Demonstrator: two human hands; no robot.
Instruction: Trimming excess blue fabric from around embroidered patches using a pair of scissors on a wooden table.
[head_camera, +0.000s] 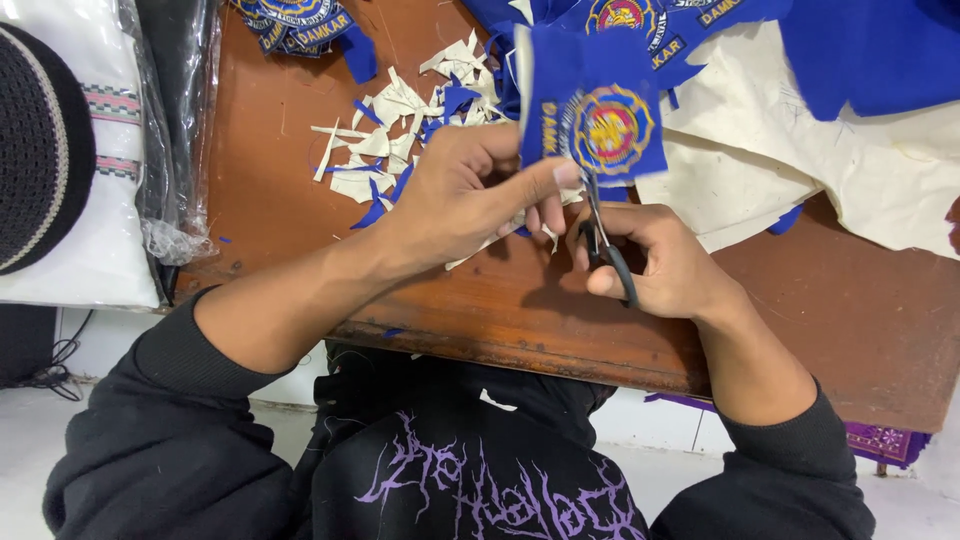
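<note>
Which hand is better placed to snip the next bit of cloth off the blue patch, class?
Probably the right hand: it holds the black-handled scissors with blades at the blue patch's lower edge. The left hand pinches the patch.

A blue patch (592, 110) with a red and yellow round emblem is seen above black-handled scissors (606, 245). White and blue scraps (400, 135) are scattered on the brown table (820, 300) (cream cloth (790, 160) beside). Black sleeves are worn.
</note>
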